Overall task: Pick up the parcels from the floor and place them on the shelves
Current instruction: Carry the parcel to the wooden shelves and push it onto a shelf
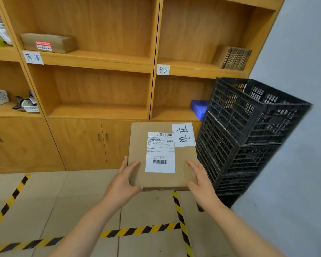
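matt cardboard parcel, grained wood shelves, black plastic crates

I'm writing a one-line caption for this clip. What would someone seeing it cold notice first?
First, the cardboard parcel held up at centre by the left hand and right hand, with a printed shipping label and a handwritten note on top. Next, the stacked black crates to its right against the wall, and behind them the wooden shelves, mostly bare.

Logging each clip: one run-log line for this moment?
held: cardboard parcel | left hand and right hand at near corners | off floor | facing shelves | not yet shelved
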Motion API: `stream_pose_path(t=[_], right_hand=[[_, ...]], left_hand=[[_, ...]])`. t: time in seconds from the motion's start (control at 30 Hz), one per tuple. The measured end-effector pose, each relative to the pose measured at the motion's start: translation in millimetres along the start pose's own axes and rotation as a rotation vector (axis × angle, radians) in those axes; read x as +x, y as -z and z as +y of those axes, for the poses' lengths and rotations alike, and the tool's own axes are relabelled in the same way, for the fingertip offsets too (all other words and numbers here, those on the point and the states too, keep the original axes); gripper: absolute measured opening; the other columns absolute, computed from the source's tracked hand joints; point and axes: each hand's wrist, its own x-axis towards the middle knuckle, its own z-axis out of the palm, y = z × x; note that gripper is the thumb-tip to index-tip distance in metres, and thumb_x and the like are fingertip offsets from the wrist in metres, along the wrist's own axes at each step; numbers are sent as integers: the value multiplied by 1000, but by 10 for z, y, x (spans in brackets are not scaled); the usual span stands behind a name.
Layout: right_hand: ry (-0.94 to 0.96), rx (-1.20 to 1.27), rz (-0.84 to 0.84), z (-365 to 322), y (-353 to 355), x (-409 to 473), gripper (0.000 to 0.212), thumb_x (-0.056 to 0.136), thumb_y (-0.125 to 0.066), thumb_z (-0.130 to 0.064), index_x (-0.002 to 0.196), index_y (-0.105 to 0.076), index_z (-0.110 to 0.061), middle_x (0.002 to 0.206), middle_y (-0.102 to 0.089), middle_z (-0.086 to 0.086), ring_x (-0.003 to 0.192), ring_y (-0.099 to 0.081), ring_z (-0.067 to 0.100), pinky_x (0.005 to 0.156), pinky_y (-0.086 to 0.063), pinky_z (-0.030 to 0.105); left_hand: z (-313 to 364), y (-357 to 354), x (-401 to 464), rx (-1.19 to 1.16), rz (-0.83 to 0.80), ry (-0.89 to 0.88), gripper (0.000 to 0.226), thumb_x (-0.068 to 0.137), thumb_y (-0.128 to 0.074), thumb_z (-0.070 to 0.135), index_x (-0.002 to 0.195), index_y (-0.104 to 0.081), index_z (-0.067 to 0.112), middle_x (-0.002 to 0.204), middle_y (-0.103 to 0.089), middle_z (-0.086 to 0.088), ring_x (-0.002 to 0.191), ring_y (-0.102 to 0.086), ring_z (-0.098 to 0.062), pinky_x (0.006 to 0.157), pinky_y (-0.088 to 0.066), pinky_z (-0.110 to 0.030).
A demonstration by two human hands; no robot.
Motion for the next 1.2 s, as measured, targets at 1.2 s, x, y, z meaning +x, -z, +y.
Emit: stream_pose_path(t=[1.2], right_hand=[[157, -86, 352, -184, 1168, 5890, 61, 92, -39, -1, 141, -28, -35, 155, 3, -14, 98, -17, -43, 74, -42, 3]], left_hand=[[771, 66, 6380, 33, 110, -320, 77, 68, -74, 14, 133, -39, 38, 144, -6, 28, 122, -26, 4, 81, -42, -15]])
